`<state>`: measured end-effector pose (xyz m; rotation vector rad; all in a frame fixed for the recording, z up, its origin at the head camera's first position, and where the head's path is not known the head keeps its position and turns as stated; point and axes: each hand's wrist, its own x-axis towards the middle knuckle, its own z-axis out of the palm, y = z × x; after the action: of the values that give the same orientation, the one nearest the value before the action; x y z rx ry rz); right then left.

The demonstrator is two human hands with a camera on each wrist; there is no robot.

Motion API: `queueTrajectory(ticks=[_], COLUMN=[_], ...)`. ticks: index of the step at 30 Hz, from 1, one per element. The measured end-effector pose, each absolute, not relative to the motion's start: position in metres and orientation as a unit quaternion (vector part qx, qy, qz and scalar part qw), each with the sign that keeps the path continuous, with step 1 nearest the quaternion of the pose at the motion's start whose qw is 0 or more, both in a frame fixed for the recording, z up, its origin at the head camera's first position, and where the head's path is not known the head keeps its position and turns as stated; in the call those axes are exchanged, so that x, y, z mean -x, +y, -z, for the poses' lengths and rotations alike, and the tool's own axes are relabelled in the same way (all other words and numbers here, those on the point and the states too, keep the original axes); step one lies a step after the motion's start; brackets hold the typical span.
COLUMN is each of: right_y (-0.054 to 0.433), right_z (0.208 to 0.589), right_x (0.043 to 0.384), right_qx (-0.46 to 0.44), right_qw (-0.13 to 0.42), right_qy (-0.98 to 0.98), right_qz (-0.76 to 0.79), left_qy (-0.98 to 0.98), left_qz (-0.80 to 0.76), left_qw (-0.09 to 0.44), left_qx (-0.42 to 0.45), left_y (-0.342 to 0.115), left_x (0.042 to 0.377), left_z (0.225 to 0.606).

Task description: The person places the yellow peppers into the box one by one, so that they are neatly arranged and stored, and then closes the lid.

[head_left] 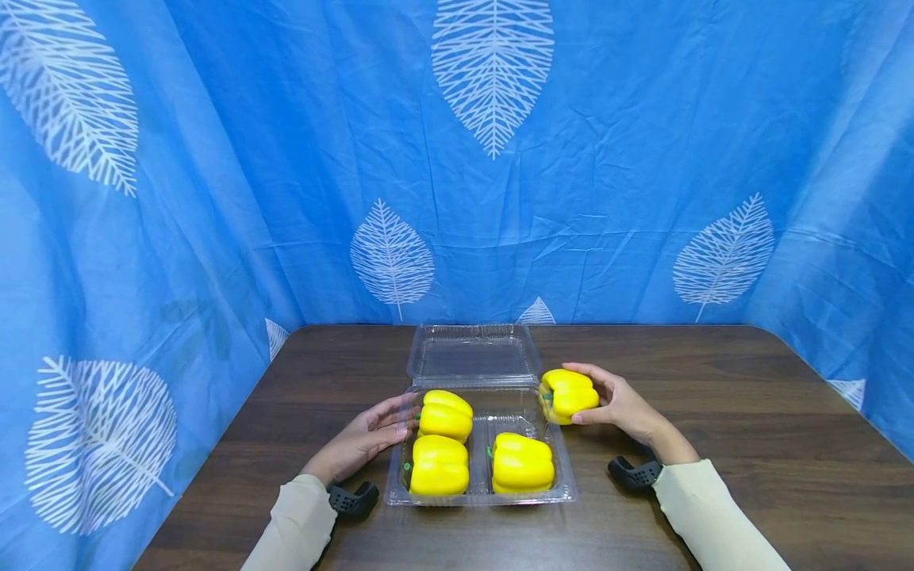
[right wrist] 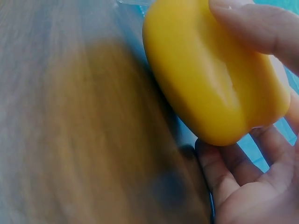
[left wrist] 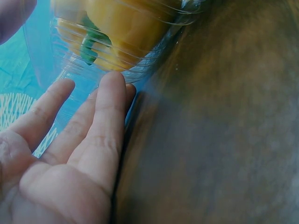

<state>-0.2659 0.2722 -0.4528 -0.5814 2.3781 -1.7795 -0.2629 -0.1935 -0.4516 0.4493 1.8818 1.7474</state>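
Observation:
My right hand (head_left: 621,408) grips a yellow bell pepper (head_left: 569,395) beside the upper right rim of a clear plastic container (head_left: 512,425). In the right wrist view, thumb and fingers lie around that pepper (right wrist: 210,74), one on each side. Inside the container's left half sit two more yellow peppers, a back one (head_left: 446,414) and a front one (head_left: 439,466). Another pepper (head_left: 523,464) occupies the front of the right half. At the left wall my left hand (head_left: 364,440) has its fingers extended, fingertips right at the clear plastic.
The container's hinged lid (head_left: 474,355) lies folded back toward the far table edge. Dark wood tabletop (head_left: 700,381) extends to both sides. Blue curtains (head_left: 607,174) with white leaf prints enclose the back and sides. Each wrist carries a black band (head_left: 634,473).

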Motion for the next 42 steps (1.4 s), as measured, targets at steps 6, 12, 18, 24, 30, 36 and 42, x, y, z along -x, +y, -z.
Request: queueTrajectory(ticks=[6,12,18,24,30,36,42], right_y=[0.2716,0.2715,0.2752,0.2752,0.2745,0.2761,0.2744], right_z=[0.452,0.4505,0.4512,0.4503,0.4508,0.4527,0.4456], right_x=[0.2658,0.2646,0.2635,0.2603,0.2596,0.2613,0.2596], right_qx=[0.176,0.17,0.168,0.159,0.155,0.158,0.166], right_qw=[0.052,0.049,0.047,0.041,0.029,0.025,0.015], right_qy=[0.79,0.789,0.785,0.779,0.766,0.763,0.757], right_qz=[0.585,0.589,0.595,0.605,0.623,0.626,0.631], left_qy=[0.698,0.697,0.695,0.696,0.696,0.694,0.693], left_qz=[-0.645,-0.645,-0.647,-0.645,-0.646,-0.648,-0.65], left_qw=[0.264,0.263,0.265,0.265,0.265,0.266,0.268], left_qx=[-0.166,-0.169,-0.169,-0.17,-0.167,-0.163,-0.161], left_y=[-0.1939,-0.1954,-0.1946,-0.1943,-0.1937,-0.1927,-0.1932], left_x=[0.2628,0.262,0.2629,0.2631,0.2625,0.2623,0.2625], left_z=[0.4507,0.4497,0.4506,0.4516,0.4507,0.4505,0.4506])
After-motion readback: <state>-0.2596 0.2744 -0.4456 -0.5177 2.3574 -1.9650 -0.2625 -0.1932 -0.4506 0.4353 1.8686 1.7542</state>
